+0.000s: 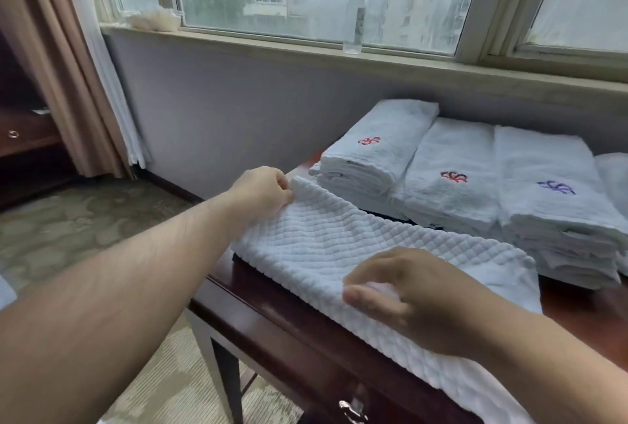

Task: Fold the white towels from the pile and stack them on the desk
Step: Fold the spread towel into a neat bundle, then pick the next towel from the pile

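Waffle towel (339, 253) spread across near-left part of tabletop (272, 318), near edge hanging over the front. Left hand (263, 192) at its far-left corner, fingers (283, 184) pinching the cloth; right hand (418, 294) on its near edge, toward the right. Behind the towel, along the wall: three folded stacks side by side, left stack (373, 148), middle stack (448, 179), right stack (554, 199) (more cloth at frame's right edge, cut off). Bottle (355, 17) upright on windowsill (238, 37), above and behind the stacks. Curtain (68, 60) far left, beside the window. Drawer handle (351, 410) below tabletop front.

Three towel stacks (452, 182); one waffle towel (339, 247); one bottle (355, 15); two hands (418, 294).
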Demonstrator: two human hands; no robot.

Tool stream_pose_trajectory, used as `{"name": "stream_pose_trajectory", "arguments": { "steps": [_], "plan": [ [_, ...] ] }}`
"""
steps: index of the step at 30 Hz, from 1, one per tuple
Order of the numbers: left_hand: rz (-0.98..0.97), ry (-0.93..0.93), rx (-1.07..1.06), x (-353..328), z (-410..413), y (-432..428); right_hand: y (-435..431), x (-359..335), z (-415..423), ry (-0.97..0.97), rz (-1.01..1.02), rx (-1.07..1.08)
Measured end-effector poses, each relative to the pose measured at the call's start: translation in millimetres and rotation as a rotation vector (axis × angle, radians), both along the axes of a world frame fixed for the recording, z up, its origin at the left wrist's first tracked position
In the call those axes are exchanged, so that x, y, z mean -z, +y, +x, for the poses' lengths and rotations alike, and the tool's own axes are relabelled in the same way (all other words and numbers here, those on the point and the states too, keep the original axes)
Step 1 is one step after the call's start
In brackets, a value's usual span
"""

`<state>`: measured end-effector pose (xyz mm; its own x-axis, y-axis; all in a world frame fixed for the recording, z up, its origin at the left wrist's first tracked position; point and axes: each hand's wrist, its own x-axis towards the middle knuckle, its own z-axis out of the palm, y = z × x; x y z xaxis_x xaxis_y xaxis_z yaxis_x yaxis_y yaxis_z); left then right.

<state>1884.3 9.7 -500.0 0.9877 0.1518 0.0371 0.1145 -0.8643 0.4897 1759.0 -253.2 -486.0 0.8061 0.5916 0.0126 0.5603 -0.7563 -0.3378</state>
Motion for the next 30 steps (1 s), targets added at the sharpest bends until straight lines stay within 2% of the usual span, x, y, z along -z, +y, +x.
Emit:
{"name": "stream_pose_trajectory", "arguments": {
  "steps": [3,5,7,9,11,14,16,19,21,23,27,30],
  "plan": [
    [0.214,-0.262,0.003,0.5,-10.7,-14.3,-14.8,4.6,7.1,-0.121,0.117,0.144],
    [0.148,-0.352,0.193,4.0,-23.0,-31.4,-25.8,16.5,12.4,-0.243,0.041,0.295],
    [0.125,-0.236,0.393,16.3,-34.8,-47.9,-32.3,28.3,15.4,-0.223,-0.033,0.333],
    [0.251,-0.102,0.470,33.1,-39.8,-55.6,-35.7,35.2,17.7,-0.158,-0.055,0.303],
    [0.338,-0.062,0.451,41.7,-39.5,-57.2,-40.3,37.9,20.3,-0.127,-0.004,0.301],
    [0.366,-0.051,0.431,43.9,-36.8,-57.2,-42.2,40.8,23.8,-0.150,0.065,0.293],
    [0.392,-0.044,0.428,43.7,-40.2,-59.6,-46.3,40.3,18.8,-0.178,0.217,0.308],
    [0.411,-0.027,0.429,44.2,-49.2,-64.6,-62.8,44.4,3.9,-0.315,0.307,0.492],
    [0.398,-0.035,0.413,44.8,-56.5,-69.2,-78.1,46.6,-9.1,-0.336,0.367,0.609],
    [0.380,-0.049,0.392,45.5,-62.3,-74.2,-94.4,47.6,-20.4,-0.271,0.506,0.708],
    [0.413,-0.054,0.342,47.9,-70.8,-81.1,-120.6,47.1,-36.4,0.040,0.827,1.022],
    [0.424,-0.049,0.316,49.4,-77.6,-86.4,-138.2,40.0,-46.2,0.353,1.082,1.054]
  ]
}}
